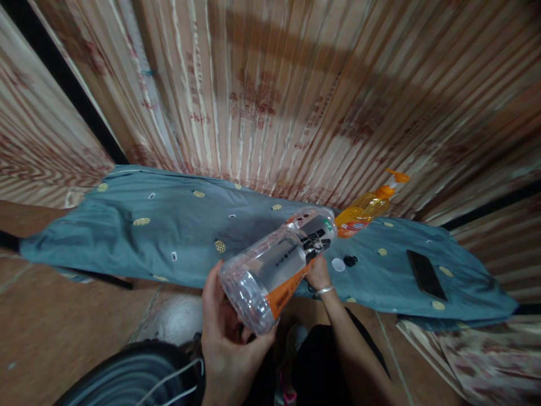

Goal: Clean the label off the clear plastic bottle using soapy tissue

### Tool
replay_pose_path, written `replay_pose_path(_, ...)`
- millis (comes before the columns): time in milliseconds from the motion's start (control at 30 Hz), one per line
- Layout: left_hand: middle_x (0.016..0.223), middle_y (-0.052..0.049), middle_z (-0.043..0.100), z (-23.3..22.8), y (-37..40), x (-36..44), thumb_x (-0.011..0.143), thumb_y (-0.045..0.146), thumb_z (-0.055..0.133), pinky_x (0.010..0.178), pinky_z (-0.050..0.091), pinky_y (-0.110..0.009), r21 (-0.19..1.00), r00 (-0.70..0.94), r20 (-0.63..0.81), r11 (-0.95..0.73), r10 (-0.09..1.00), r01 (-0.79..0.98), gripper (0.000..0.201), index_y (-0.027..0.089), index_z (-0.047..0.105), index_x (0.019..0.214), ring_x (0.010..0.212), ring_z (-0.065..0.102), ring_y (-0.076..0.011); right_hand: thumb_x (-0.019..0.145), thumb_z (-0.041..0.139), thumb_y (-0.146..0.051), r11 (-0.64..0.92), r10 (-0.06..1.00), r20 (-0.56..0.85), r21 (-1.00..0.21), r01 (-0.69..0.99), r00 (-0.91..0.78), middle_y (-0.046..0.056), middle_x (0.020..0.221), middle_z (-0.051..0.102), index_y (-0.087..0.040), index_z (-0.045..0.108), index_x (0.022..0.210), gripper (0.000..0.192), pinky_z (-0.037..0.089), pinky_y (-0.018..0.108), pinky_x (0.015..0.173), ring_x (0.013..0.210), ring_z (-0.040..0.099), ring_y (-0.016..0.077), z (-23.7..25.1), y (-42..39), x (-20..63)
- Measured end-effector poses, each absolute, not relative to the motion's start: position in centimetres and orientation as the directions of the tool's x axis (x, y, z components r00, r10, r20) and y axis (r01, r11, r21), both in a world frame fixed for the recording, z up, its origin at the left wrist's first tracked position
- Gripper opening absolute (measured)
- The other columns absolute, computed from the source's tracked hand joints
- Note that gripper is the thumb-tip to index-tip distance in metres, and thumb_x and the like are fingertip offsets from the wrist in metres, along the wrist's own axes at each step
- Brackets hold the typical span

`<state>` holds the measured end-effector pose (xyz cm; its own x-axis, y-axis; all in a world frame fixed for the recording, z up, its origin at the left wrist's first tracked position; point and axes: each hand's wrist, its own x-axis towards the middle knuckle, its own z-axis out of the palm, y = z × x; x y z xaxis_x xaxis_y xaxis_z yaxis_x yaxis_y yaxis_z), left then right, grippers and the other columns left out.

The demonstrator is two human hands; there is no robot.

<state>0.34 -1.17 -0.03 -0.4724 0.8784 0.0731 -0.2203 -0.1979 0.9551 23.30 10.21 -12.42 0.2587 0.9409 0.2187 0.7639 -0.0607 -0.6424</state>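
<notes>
A large clear plastic bottle (281, 265) with black lettering and an orange label lies tilted in front of me, its ridged base towards me. My left hand (234, 330) grips this base, fingers and thumb around its lower end. My right hand (319, 274), with a silver bangle at the wrist, is behind and below the bottle's far part, which hides its fingers. Beyond the bottle's far end stands a pump bottle (363, 210) of orange liquid. A white round disc (338, 264) and a small black piece (350, 261) lie beside my right hand.
A blue-green cloth with pineapple prints (181, 225) covers the long narrow table. A dark phone (426, 274) lies towards its right end. Patterned curtains (270, 101) hang close behind. A round black ridged object (131, 375) is at the lower left.
</notes>
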Motion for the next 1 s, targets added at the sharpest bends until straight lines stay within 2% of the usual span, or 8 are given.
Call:
replay_pose_path(167, 0.14, -0.011, 0.071, 0.02, -1.17, 0.15, 0.054, 0.024, 0.101, 0.066, 0.065, -0.024, 0.962, -0.465, 0.062, -0.177, 0.883, -0.207, 0.096, 0.024, 0.064, 0.142, 0.106, 0.079, -0.0284, 0.078, 0.067, -0.038, -0.109, 0.945, 0.172, -0.631, 0.768, 0.276, 0.006, 0.066, 0.07, -0.024, 0.061, 0.081, 0.016, 0.052, 0.029, 0.06, 0.064, 0.069, 0.0237, -12.18, 10.19, 23.16)
replay_pose_path(333, 0.133, -0.012, 0.074, 0.28, -1.28, 0.35, 0.055, 0.025, 0.101, 0.053, 0.059, -0.021, 0.959, -0.463, 0.032, -0.157, 0.886, -0.235, 0.096, 0.023, 0.063, 0.143, 0.093, 0.081, -0.0259, 0.078, 0.067, -0.038, -0.109, 0.949, 0.163, -0.637, 0.763, 0.271, 0.005, 0.062, 0.068, -0.024, 0.06, 0.08, 0.016, 0.05, 0.029, 0.057, 0.06, 0.067, 0.0231, -12.23, 10.18, 23.36)
replay_pose_path(467, 0.136, -0.01, 0.074, 0.36, -1.32, 0.45, 0.056, 0.022, 0.1, 0.059, 0.061, -0.02, 0.958, -0.461, 0.036, -0.163, 0.887, -0.238, 0.093, 0.026, 0.064, 0.142, 0.1, 0.08, -0.0255, 0.079, 0.068, -0.04, -0.055, 0.944, 0.215, -0.648, 0.759, 0.252, 0.005, 0.062, 0.069, -0.025, 0.06, 0.08, 0.017, 0.051, 0.028, 0.056, 0.063, 0.068, 0.0239, -12.49, 10.21, 23.53)
replay_pose_path(600, 0.131, -0.008, 0.076, 0.52, -1.31, 0.51, 0.057, 0.019, 0.099, 0.065, 0.065, -0.023, 0.949, -0.455, 0.027, -0.167, 0.89, -0.269, 0.093, 0.026, 0.062, 0.142, 0.098, 0.081, -0.0254, 0.078, 0.068, -0.042, -0.068, 0.943, 0.212, -0.633, 0.772, 0.256, 0.005, 0.061, 0.068, -0.026, 0.059, 0.078, 0.019, 0.05, 0.029, 0.056, 0.061, 0.067, 0.0232, -12.76, 10.26, 23.65)
replay_pose_path(867, 0.134, -0.011, 0.075, 0.46, -1.32, 0.53, 0.055, 0.02, 0.101, 0.064, 0.065, -0.025, 0.948, -0.463, 0.021, -0.165, 0.886, -0.272, 0.094, 0.024, 0.064, 0.142, 0.099, 0.082, -0.0278, 0.078, 0.068, -0.046, -0.052, 0.941, 0.222, -0.651, 0.758, 0.255, 0.007, 0.063, 0.07, -0.027, 0.056, 0.075, 0.023, 0.054, 0.031, 0.058, 0.061, 0.068, 0.0239, -12.83, 10.25, 23.71)
replay_pose_path(1000, 0.136, -0.012, 0.074, 0.41, -1.3, 0.47, 0.054, 0.02, 0.1, 0.059, 0.062, -0.022, 0.953, -0.462, 0.021, -0.158, 0.887, -0.26, 0.096, 0.024, 0.063, 0.143, 0.097, 0.081, -0.027, 0.079, 0.068, -0.047, -0.045, 0.938, 0.228, -0.666, 0.744, 0.261, 0.007, 0.062, 0.071, -0.027, 0.056, 0.074, 0.024, 0.055, 0.031, 0.059, 0.062, 0.069, 0.0243, -12.52, 10.2, 23.5)
